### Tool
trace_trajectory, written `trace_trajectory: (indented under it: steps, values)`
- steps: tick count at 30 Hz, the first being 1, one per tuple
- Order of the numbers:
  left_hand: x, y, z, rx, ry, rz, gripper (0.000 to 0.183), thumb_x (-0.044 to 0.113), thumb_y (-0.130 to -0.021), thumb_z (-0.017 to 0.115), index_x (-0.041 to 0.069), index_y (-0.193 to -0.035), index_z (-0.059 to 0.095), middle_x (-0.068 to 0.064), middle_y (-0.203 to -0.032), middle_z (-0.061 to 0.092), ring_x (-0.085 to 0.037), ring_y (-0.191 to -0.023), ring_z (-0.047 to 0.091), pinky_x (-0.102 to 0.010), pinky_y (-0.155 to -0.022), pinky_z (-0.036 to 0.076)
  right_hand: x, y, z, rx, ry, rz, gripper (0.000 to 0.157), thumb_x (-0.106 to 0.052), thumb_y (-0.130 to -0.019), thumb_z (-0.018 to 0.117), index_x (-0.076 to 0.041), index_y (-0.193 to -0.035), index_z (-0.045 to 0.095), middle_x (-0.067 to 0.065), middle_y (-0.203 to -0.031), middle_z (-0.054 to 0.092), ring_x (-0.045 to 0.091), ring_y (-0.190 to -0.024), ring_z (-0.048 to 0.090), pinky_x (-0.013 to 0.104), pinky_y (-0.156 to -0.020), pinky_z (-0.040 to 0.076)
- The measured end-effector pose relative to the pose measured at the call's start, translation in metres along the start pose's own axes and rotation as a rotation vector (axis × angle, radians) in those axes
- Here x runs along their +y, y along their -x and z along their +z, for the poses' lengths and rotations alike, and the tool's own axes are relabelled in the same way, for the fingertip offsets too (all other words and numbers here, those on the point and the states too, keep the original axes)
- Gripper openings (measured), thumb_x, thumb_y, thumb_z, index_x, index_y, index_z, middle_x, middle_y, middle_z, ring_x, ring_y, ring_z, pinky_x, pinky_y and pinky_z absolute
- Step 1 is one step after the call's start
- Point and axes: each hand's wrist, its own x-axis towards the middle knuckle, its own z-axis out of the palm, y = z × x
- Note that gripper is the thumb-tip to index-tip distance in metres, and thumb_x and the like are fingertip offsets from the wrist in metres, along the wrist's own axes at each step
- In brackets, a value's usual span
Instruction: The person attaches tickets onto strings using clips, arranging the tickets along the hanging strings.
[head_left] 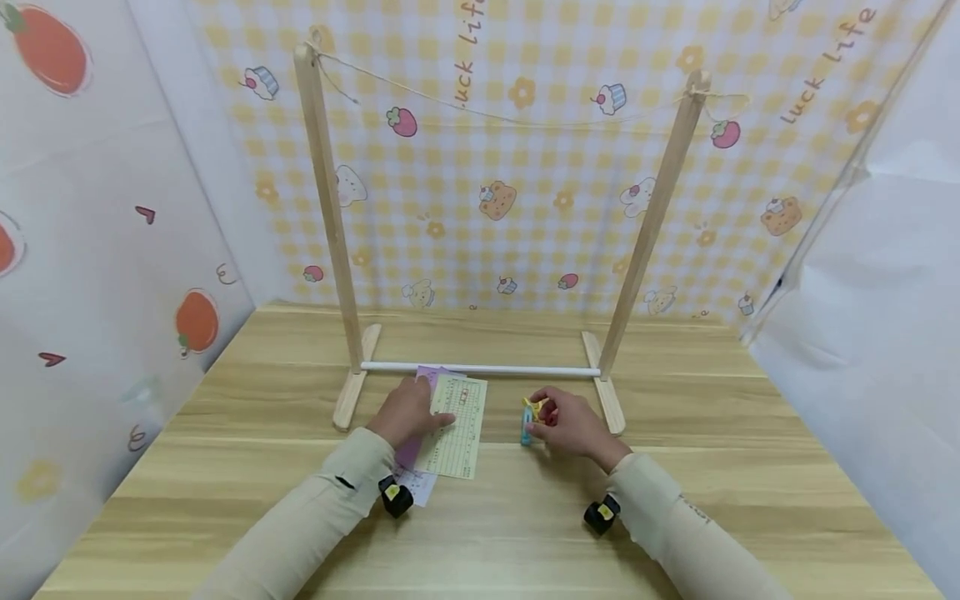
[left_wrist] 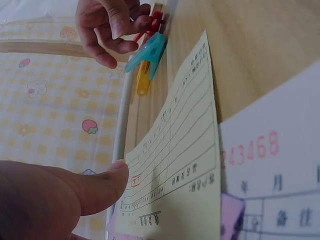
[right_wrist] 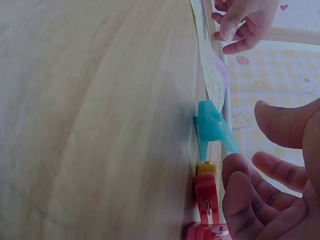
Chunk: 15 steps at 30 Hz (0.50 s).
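Note:
My left hand [head_left: 408, 412] is over a small stack of paper slips, its thumb [left_wrist: 107, 185] stretched out above the pale yellow-green printed form [head_left: 461, 429] on top. Under that form, a purple slip [head_left: 408, 452] and a white slip [head_left: 418, 485] with red digits stick out. On the right, my right hand [head_left: 568, 419] hovers at several plastic clothespins, thumb apart from the loosely bent fingers. Its fingertips are right by the blue clothespin [right_wrist: 212, 125]. A yellow clothespin [left_wrist: 143, 79] and red clothespins [right_wrist: 206, 194] lie close beside it, partly covered by the hand in the head view.
Behind the hands stands a wooden frame with a left post [head_left: 330, 217], a right post [head_left: 652, 225] and a white crossbar [head_left: 525, 369] low down. A thin string [head_left: 420, 87] sags between the post tops. A patterned cloth [head_left: 465, 250] hangs behind the wooden table [head_left: 510, 533].

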Motion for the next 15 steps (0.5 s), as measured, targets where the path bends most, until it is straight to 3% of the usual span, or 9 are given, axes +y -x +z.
trace_trajectory:
  steps: [4,7,12,15]
  values:
    - [-0.002,-0.005,0.001,-0.008,0.039,-0.01,0.05,0.035,-0.077,0.082,-0.004,-0.092,0.054,-0.009,-0.077,0.052,-0.022,-0.066,0.051,-0.032,-0.056,0.046,0.004,-0.004,-0.002,-0.027,0.021,-0.015,0.034,-0.016,-0.084,0.077,-0.001,-0.109,0.06,-0.001,-0.08,0.059,0.01,-0.066,0.053,0.025,-0.059,0.047]
    - [-0.002,-0.011,-0.003,-0.048,0.055,-0.029,0.048,0.035,-0.076,0.083,-0.001,-0.09,0.054,-0.007,-0.074,0.051,-0.02,-0.064,0.051,-0.03,-0.055,0.044,0.006,-0.011,-0.002,-0.063,0.027,-0.032,0.033,-0.017,-0.084,0.077,-0.001,-0.108,0.061,-0.002,-0.079,0.058,0.009,-0.065,0.053,0.025,-0.058,0.047]
    - [0.005,-0.027,-0.002,-0.091,0.04,-0.01,0.046,0.034,-0.073,0.085,-0.001,-0.083,0.057,-0.008,-0.074,0.053,-0.022,-0.065,0.052,-0.035,-0.062,0.047,0.009,-0.019,-0.004,-0.112,0.043,-0.049,0.031,-0.017,-0.083,0.078,-0.003,-0.105,0.062,-0.003,-0.078,0.056,0.01,-0.063,0.051,0.026,-0.056,0.045]
    - [0.006,-0.039,0.005,-0.093,-0.021,0.015,0.054,0.037,-0.072,0.085,-0.006,-0.089,0.058,-0.015,-0.082,0.055,-0.026,-0.072,0.054,-0.04,-0.072,0.051,0.012,-0.023,-0.004,-0.144,0.062,-0.047,0.029,-0.017,-0.083,0.078,-0.004,-0.104,0.062,-0.004,-0.077,0.055,0.008,-0.063,0.049,0.025,-0.056,0.045]
